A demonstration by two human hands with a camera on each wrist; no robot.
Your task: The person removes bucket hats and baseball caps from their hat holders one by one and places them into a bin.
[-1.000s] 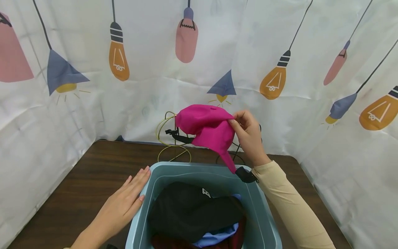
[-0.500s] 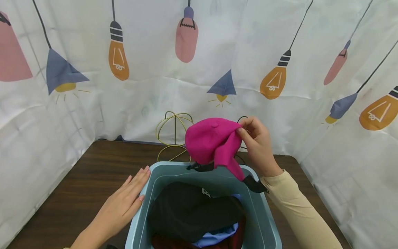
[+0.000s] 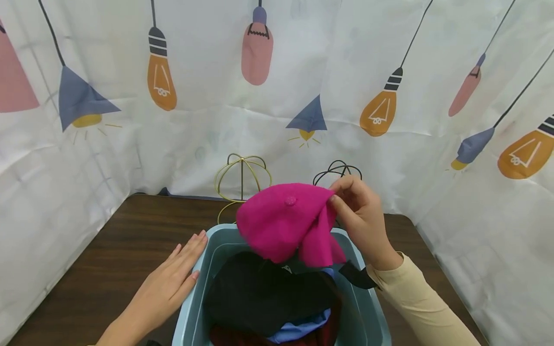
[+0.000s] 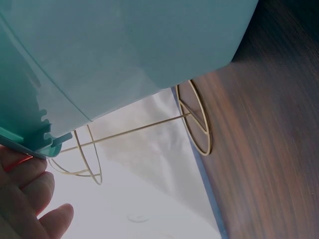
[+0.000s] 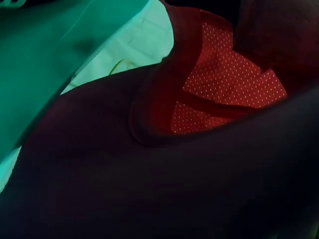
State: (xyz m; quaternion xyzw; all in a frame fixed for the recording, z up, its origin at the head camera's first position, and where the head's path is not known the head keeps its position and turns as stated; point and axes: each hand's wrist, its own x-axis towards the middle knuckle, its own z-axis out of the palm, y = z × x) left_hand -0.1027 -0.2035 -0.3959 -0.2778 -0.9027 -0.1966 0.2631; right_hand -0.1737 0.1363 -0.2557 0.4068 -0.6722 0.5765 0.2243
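Note:
In the head view my right hand [image 3: 361,221] pinches the edge of a bright pink cap [image 3: 277,221] between thumb and fingers. The cap has a cloth-covered button on its crown and a black strap [image 3: 357,275] hanging near my wrist. It hangs over the back part of a light blue plastic bin [image 3: 374,312]. Up close in the right wrist view, the cap's dotted lining [image 5: 219,74] shows. My left hand [image 3: 162,283], fingers straight, rests against the bin's left rim; the left wrist view catches its fingertips [image 4: 37,191] at that rim.
Inside the bin lie folded clothes: a black garment [image 3: 264,298], a blue one [image 3: 300,329] and a dark red one [image 3: 233,336]. Behind it stand a gold wire stand [image 3: 242,178] and a black wire stand [image 3: 342,168] on the dark wooden table [image 3: 99,269]. A lamp-patterned curtain [image 3: 207,57] encloses the table.
My right hand has lowered the cap and brought it closer, from before the wire stands to over the bin. The cap's crown has turned toward me. My left hand stays on the rim.

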